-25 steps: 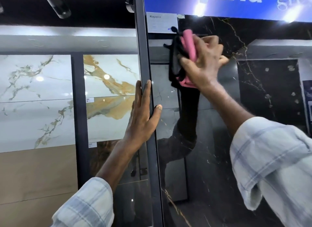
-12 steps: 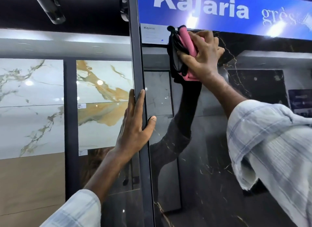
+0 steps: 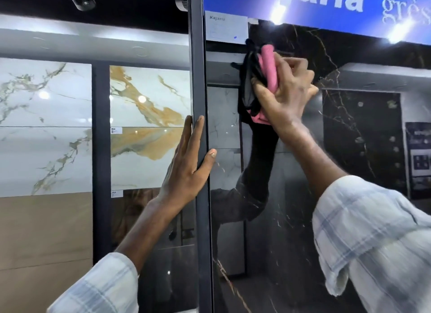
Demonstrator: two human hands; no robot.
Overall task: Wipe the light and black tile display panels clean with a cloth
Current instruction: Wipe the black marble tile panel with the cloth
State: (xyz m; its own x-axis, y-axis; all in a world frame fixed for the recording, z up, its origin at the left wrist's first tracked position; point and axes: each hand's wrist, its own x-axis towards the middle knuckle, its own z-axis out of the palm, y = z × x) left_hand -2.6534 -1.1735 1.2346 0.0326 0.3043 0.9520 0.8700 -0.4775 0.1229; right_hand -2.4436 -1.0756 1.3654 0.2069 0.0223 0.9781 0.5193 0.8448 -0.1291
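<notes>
In the upper centre, the right hand (image 3: 284, 96) is clenching its fingers round a bunched pink cloth (image 3: 269, 65) against the glossy black veined tile panel (image 3: 291, 219), the left hand (image 3: 186, 170) is bracing straight fingers on the dark metal frame (image 3: 200, 79), and I'm thinking rubbing this close is risking peeling the white paper label (image 3: 226, 29).

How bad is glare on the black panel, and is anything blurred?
Head view: the glossy black panel mirrors the arm and showroom, making smudges hard to judge; bright light spots glare on the blue sign; the right hand gripping the pink cloth is slightly motion-blurred.
</notes>
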